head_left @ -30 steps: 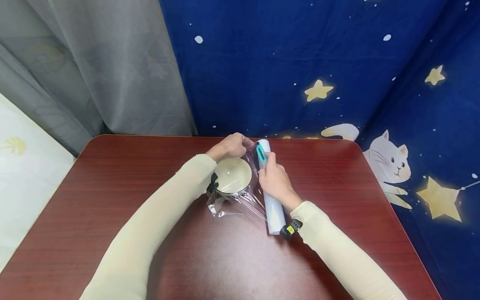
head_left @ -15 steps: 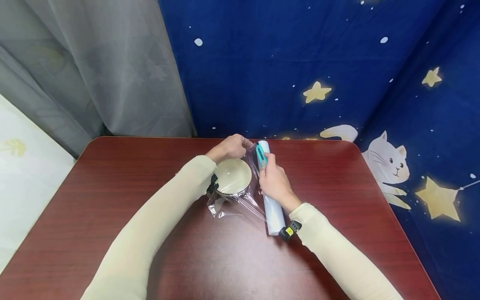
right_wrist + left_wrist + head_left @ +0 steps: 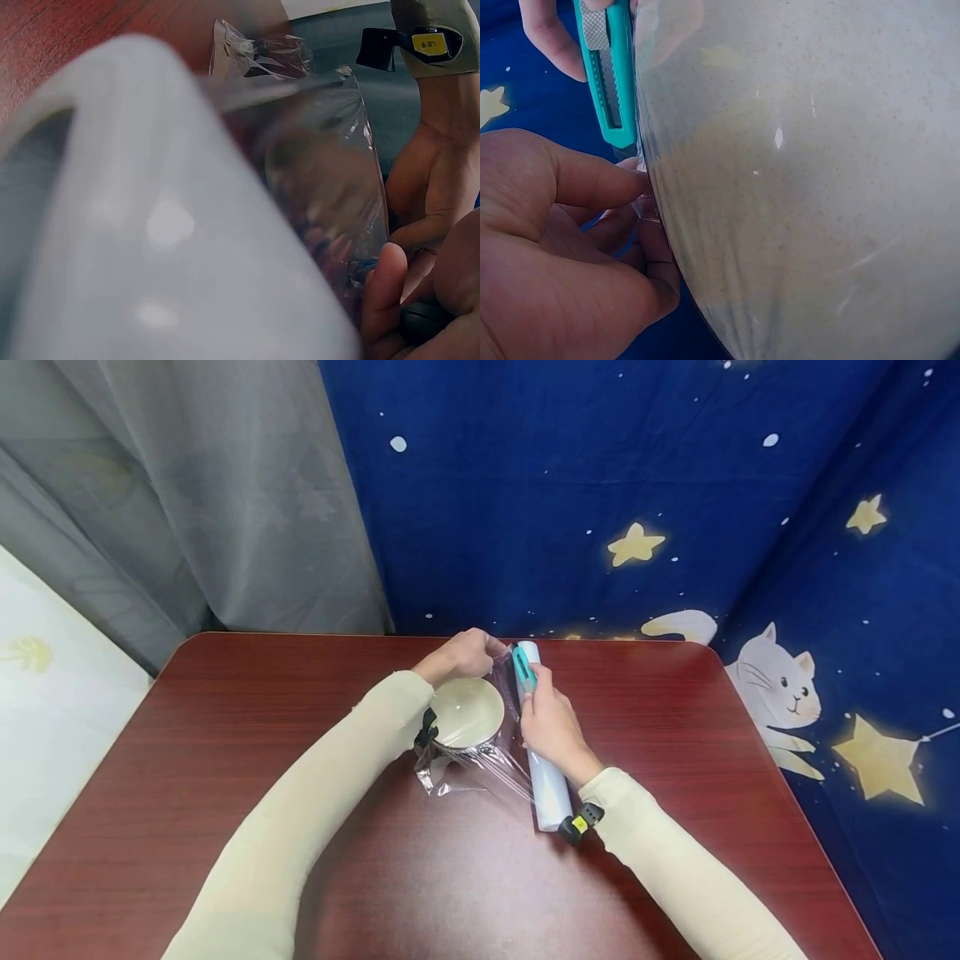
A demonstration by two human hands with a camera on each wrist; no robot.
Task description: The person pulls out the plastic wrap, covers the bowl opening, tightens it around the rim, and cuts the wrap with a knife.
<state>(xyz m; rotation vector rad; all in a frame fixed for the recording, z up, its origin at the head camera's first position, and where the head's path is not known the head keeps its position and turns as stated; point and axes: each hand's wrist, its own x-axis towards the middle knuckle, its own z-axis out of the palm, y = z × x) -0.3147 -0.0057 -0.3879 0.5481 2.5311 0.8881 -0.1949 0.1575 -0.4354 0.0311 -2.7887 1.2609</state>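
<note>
Left hand (image 3: 467, 653), reaching over the far side of the bowl, pinches an edge of clear cling film (image 3: 511, 697) between thumb and fingers; the close left-wrist view shows the film gathered at the fingertips, just beside the bowl's rim. Right hand (image 3: 553, 723) grips a teal utility knife (image 3: 523, 670), its fingers curled round the handle and the knife's front end directed toward the far table edge, near the left fingertips. The knife has a knurled metal slider and a toothed slot, and a dark tip shows past its end; whether that tip touches the film I cannot tell. Under the right hand lies a white roll (image 3: 550, 793), pointing away from the person; contact between hand and roll cannot be made out. Film spans from this roll across to the speckled cream bowl (image 3: 468, 710), which sits left of it near the table's far side. The sheet covers the bowl's mouth, with creases along the rim, and hangs crumpled over the near side. All this rests on a reddish-brown wooden table (image 3: 225, 760). Pale sleeves (image 3: 322, 793) cover both arms, and behind the table hang a gray curtain (image 3: 247, 485) and a blue curtain (image 3: 510, 485) with stars and a white cat.
</note>
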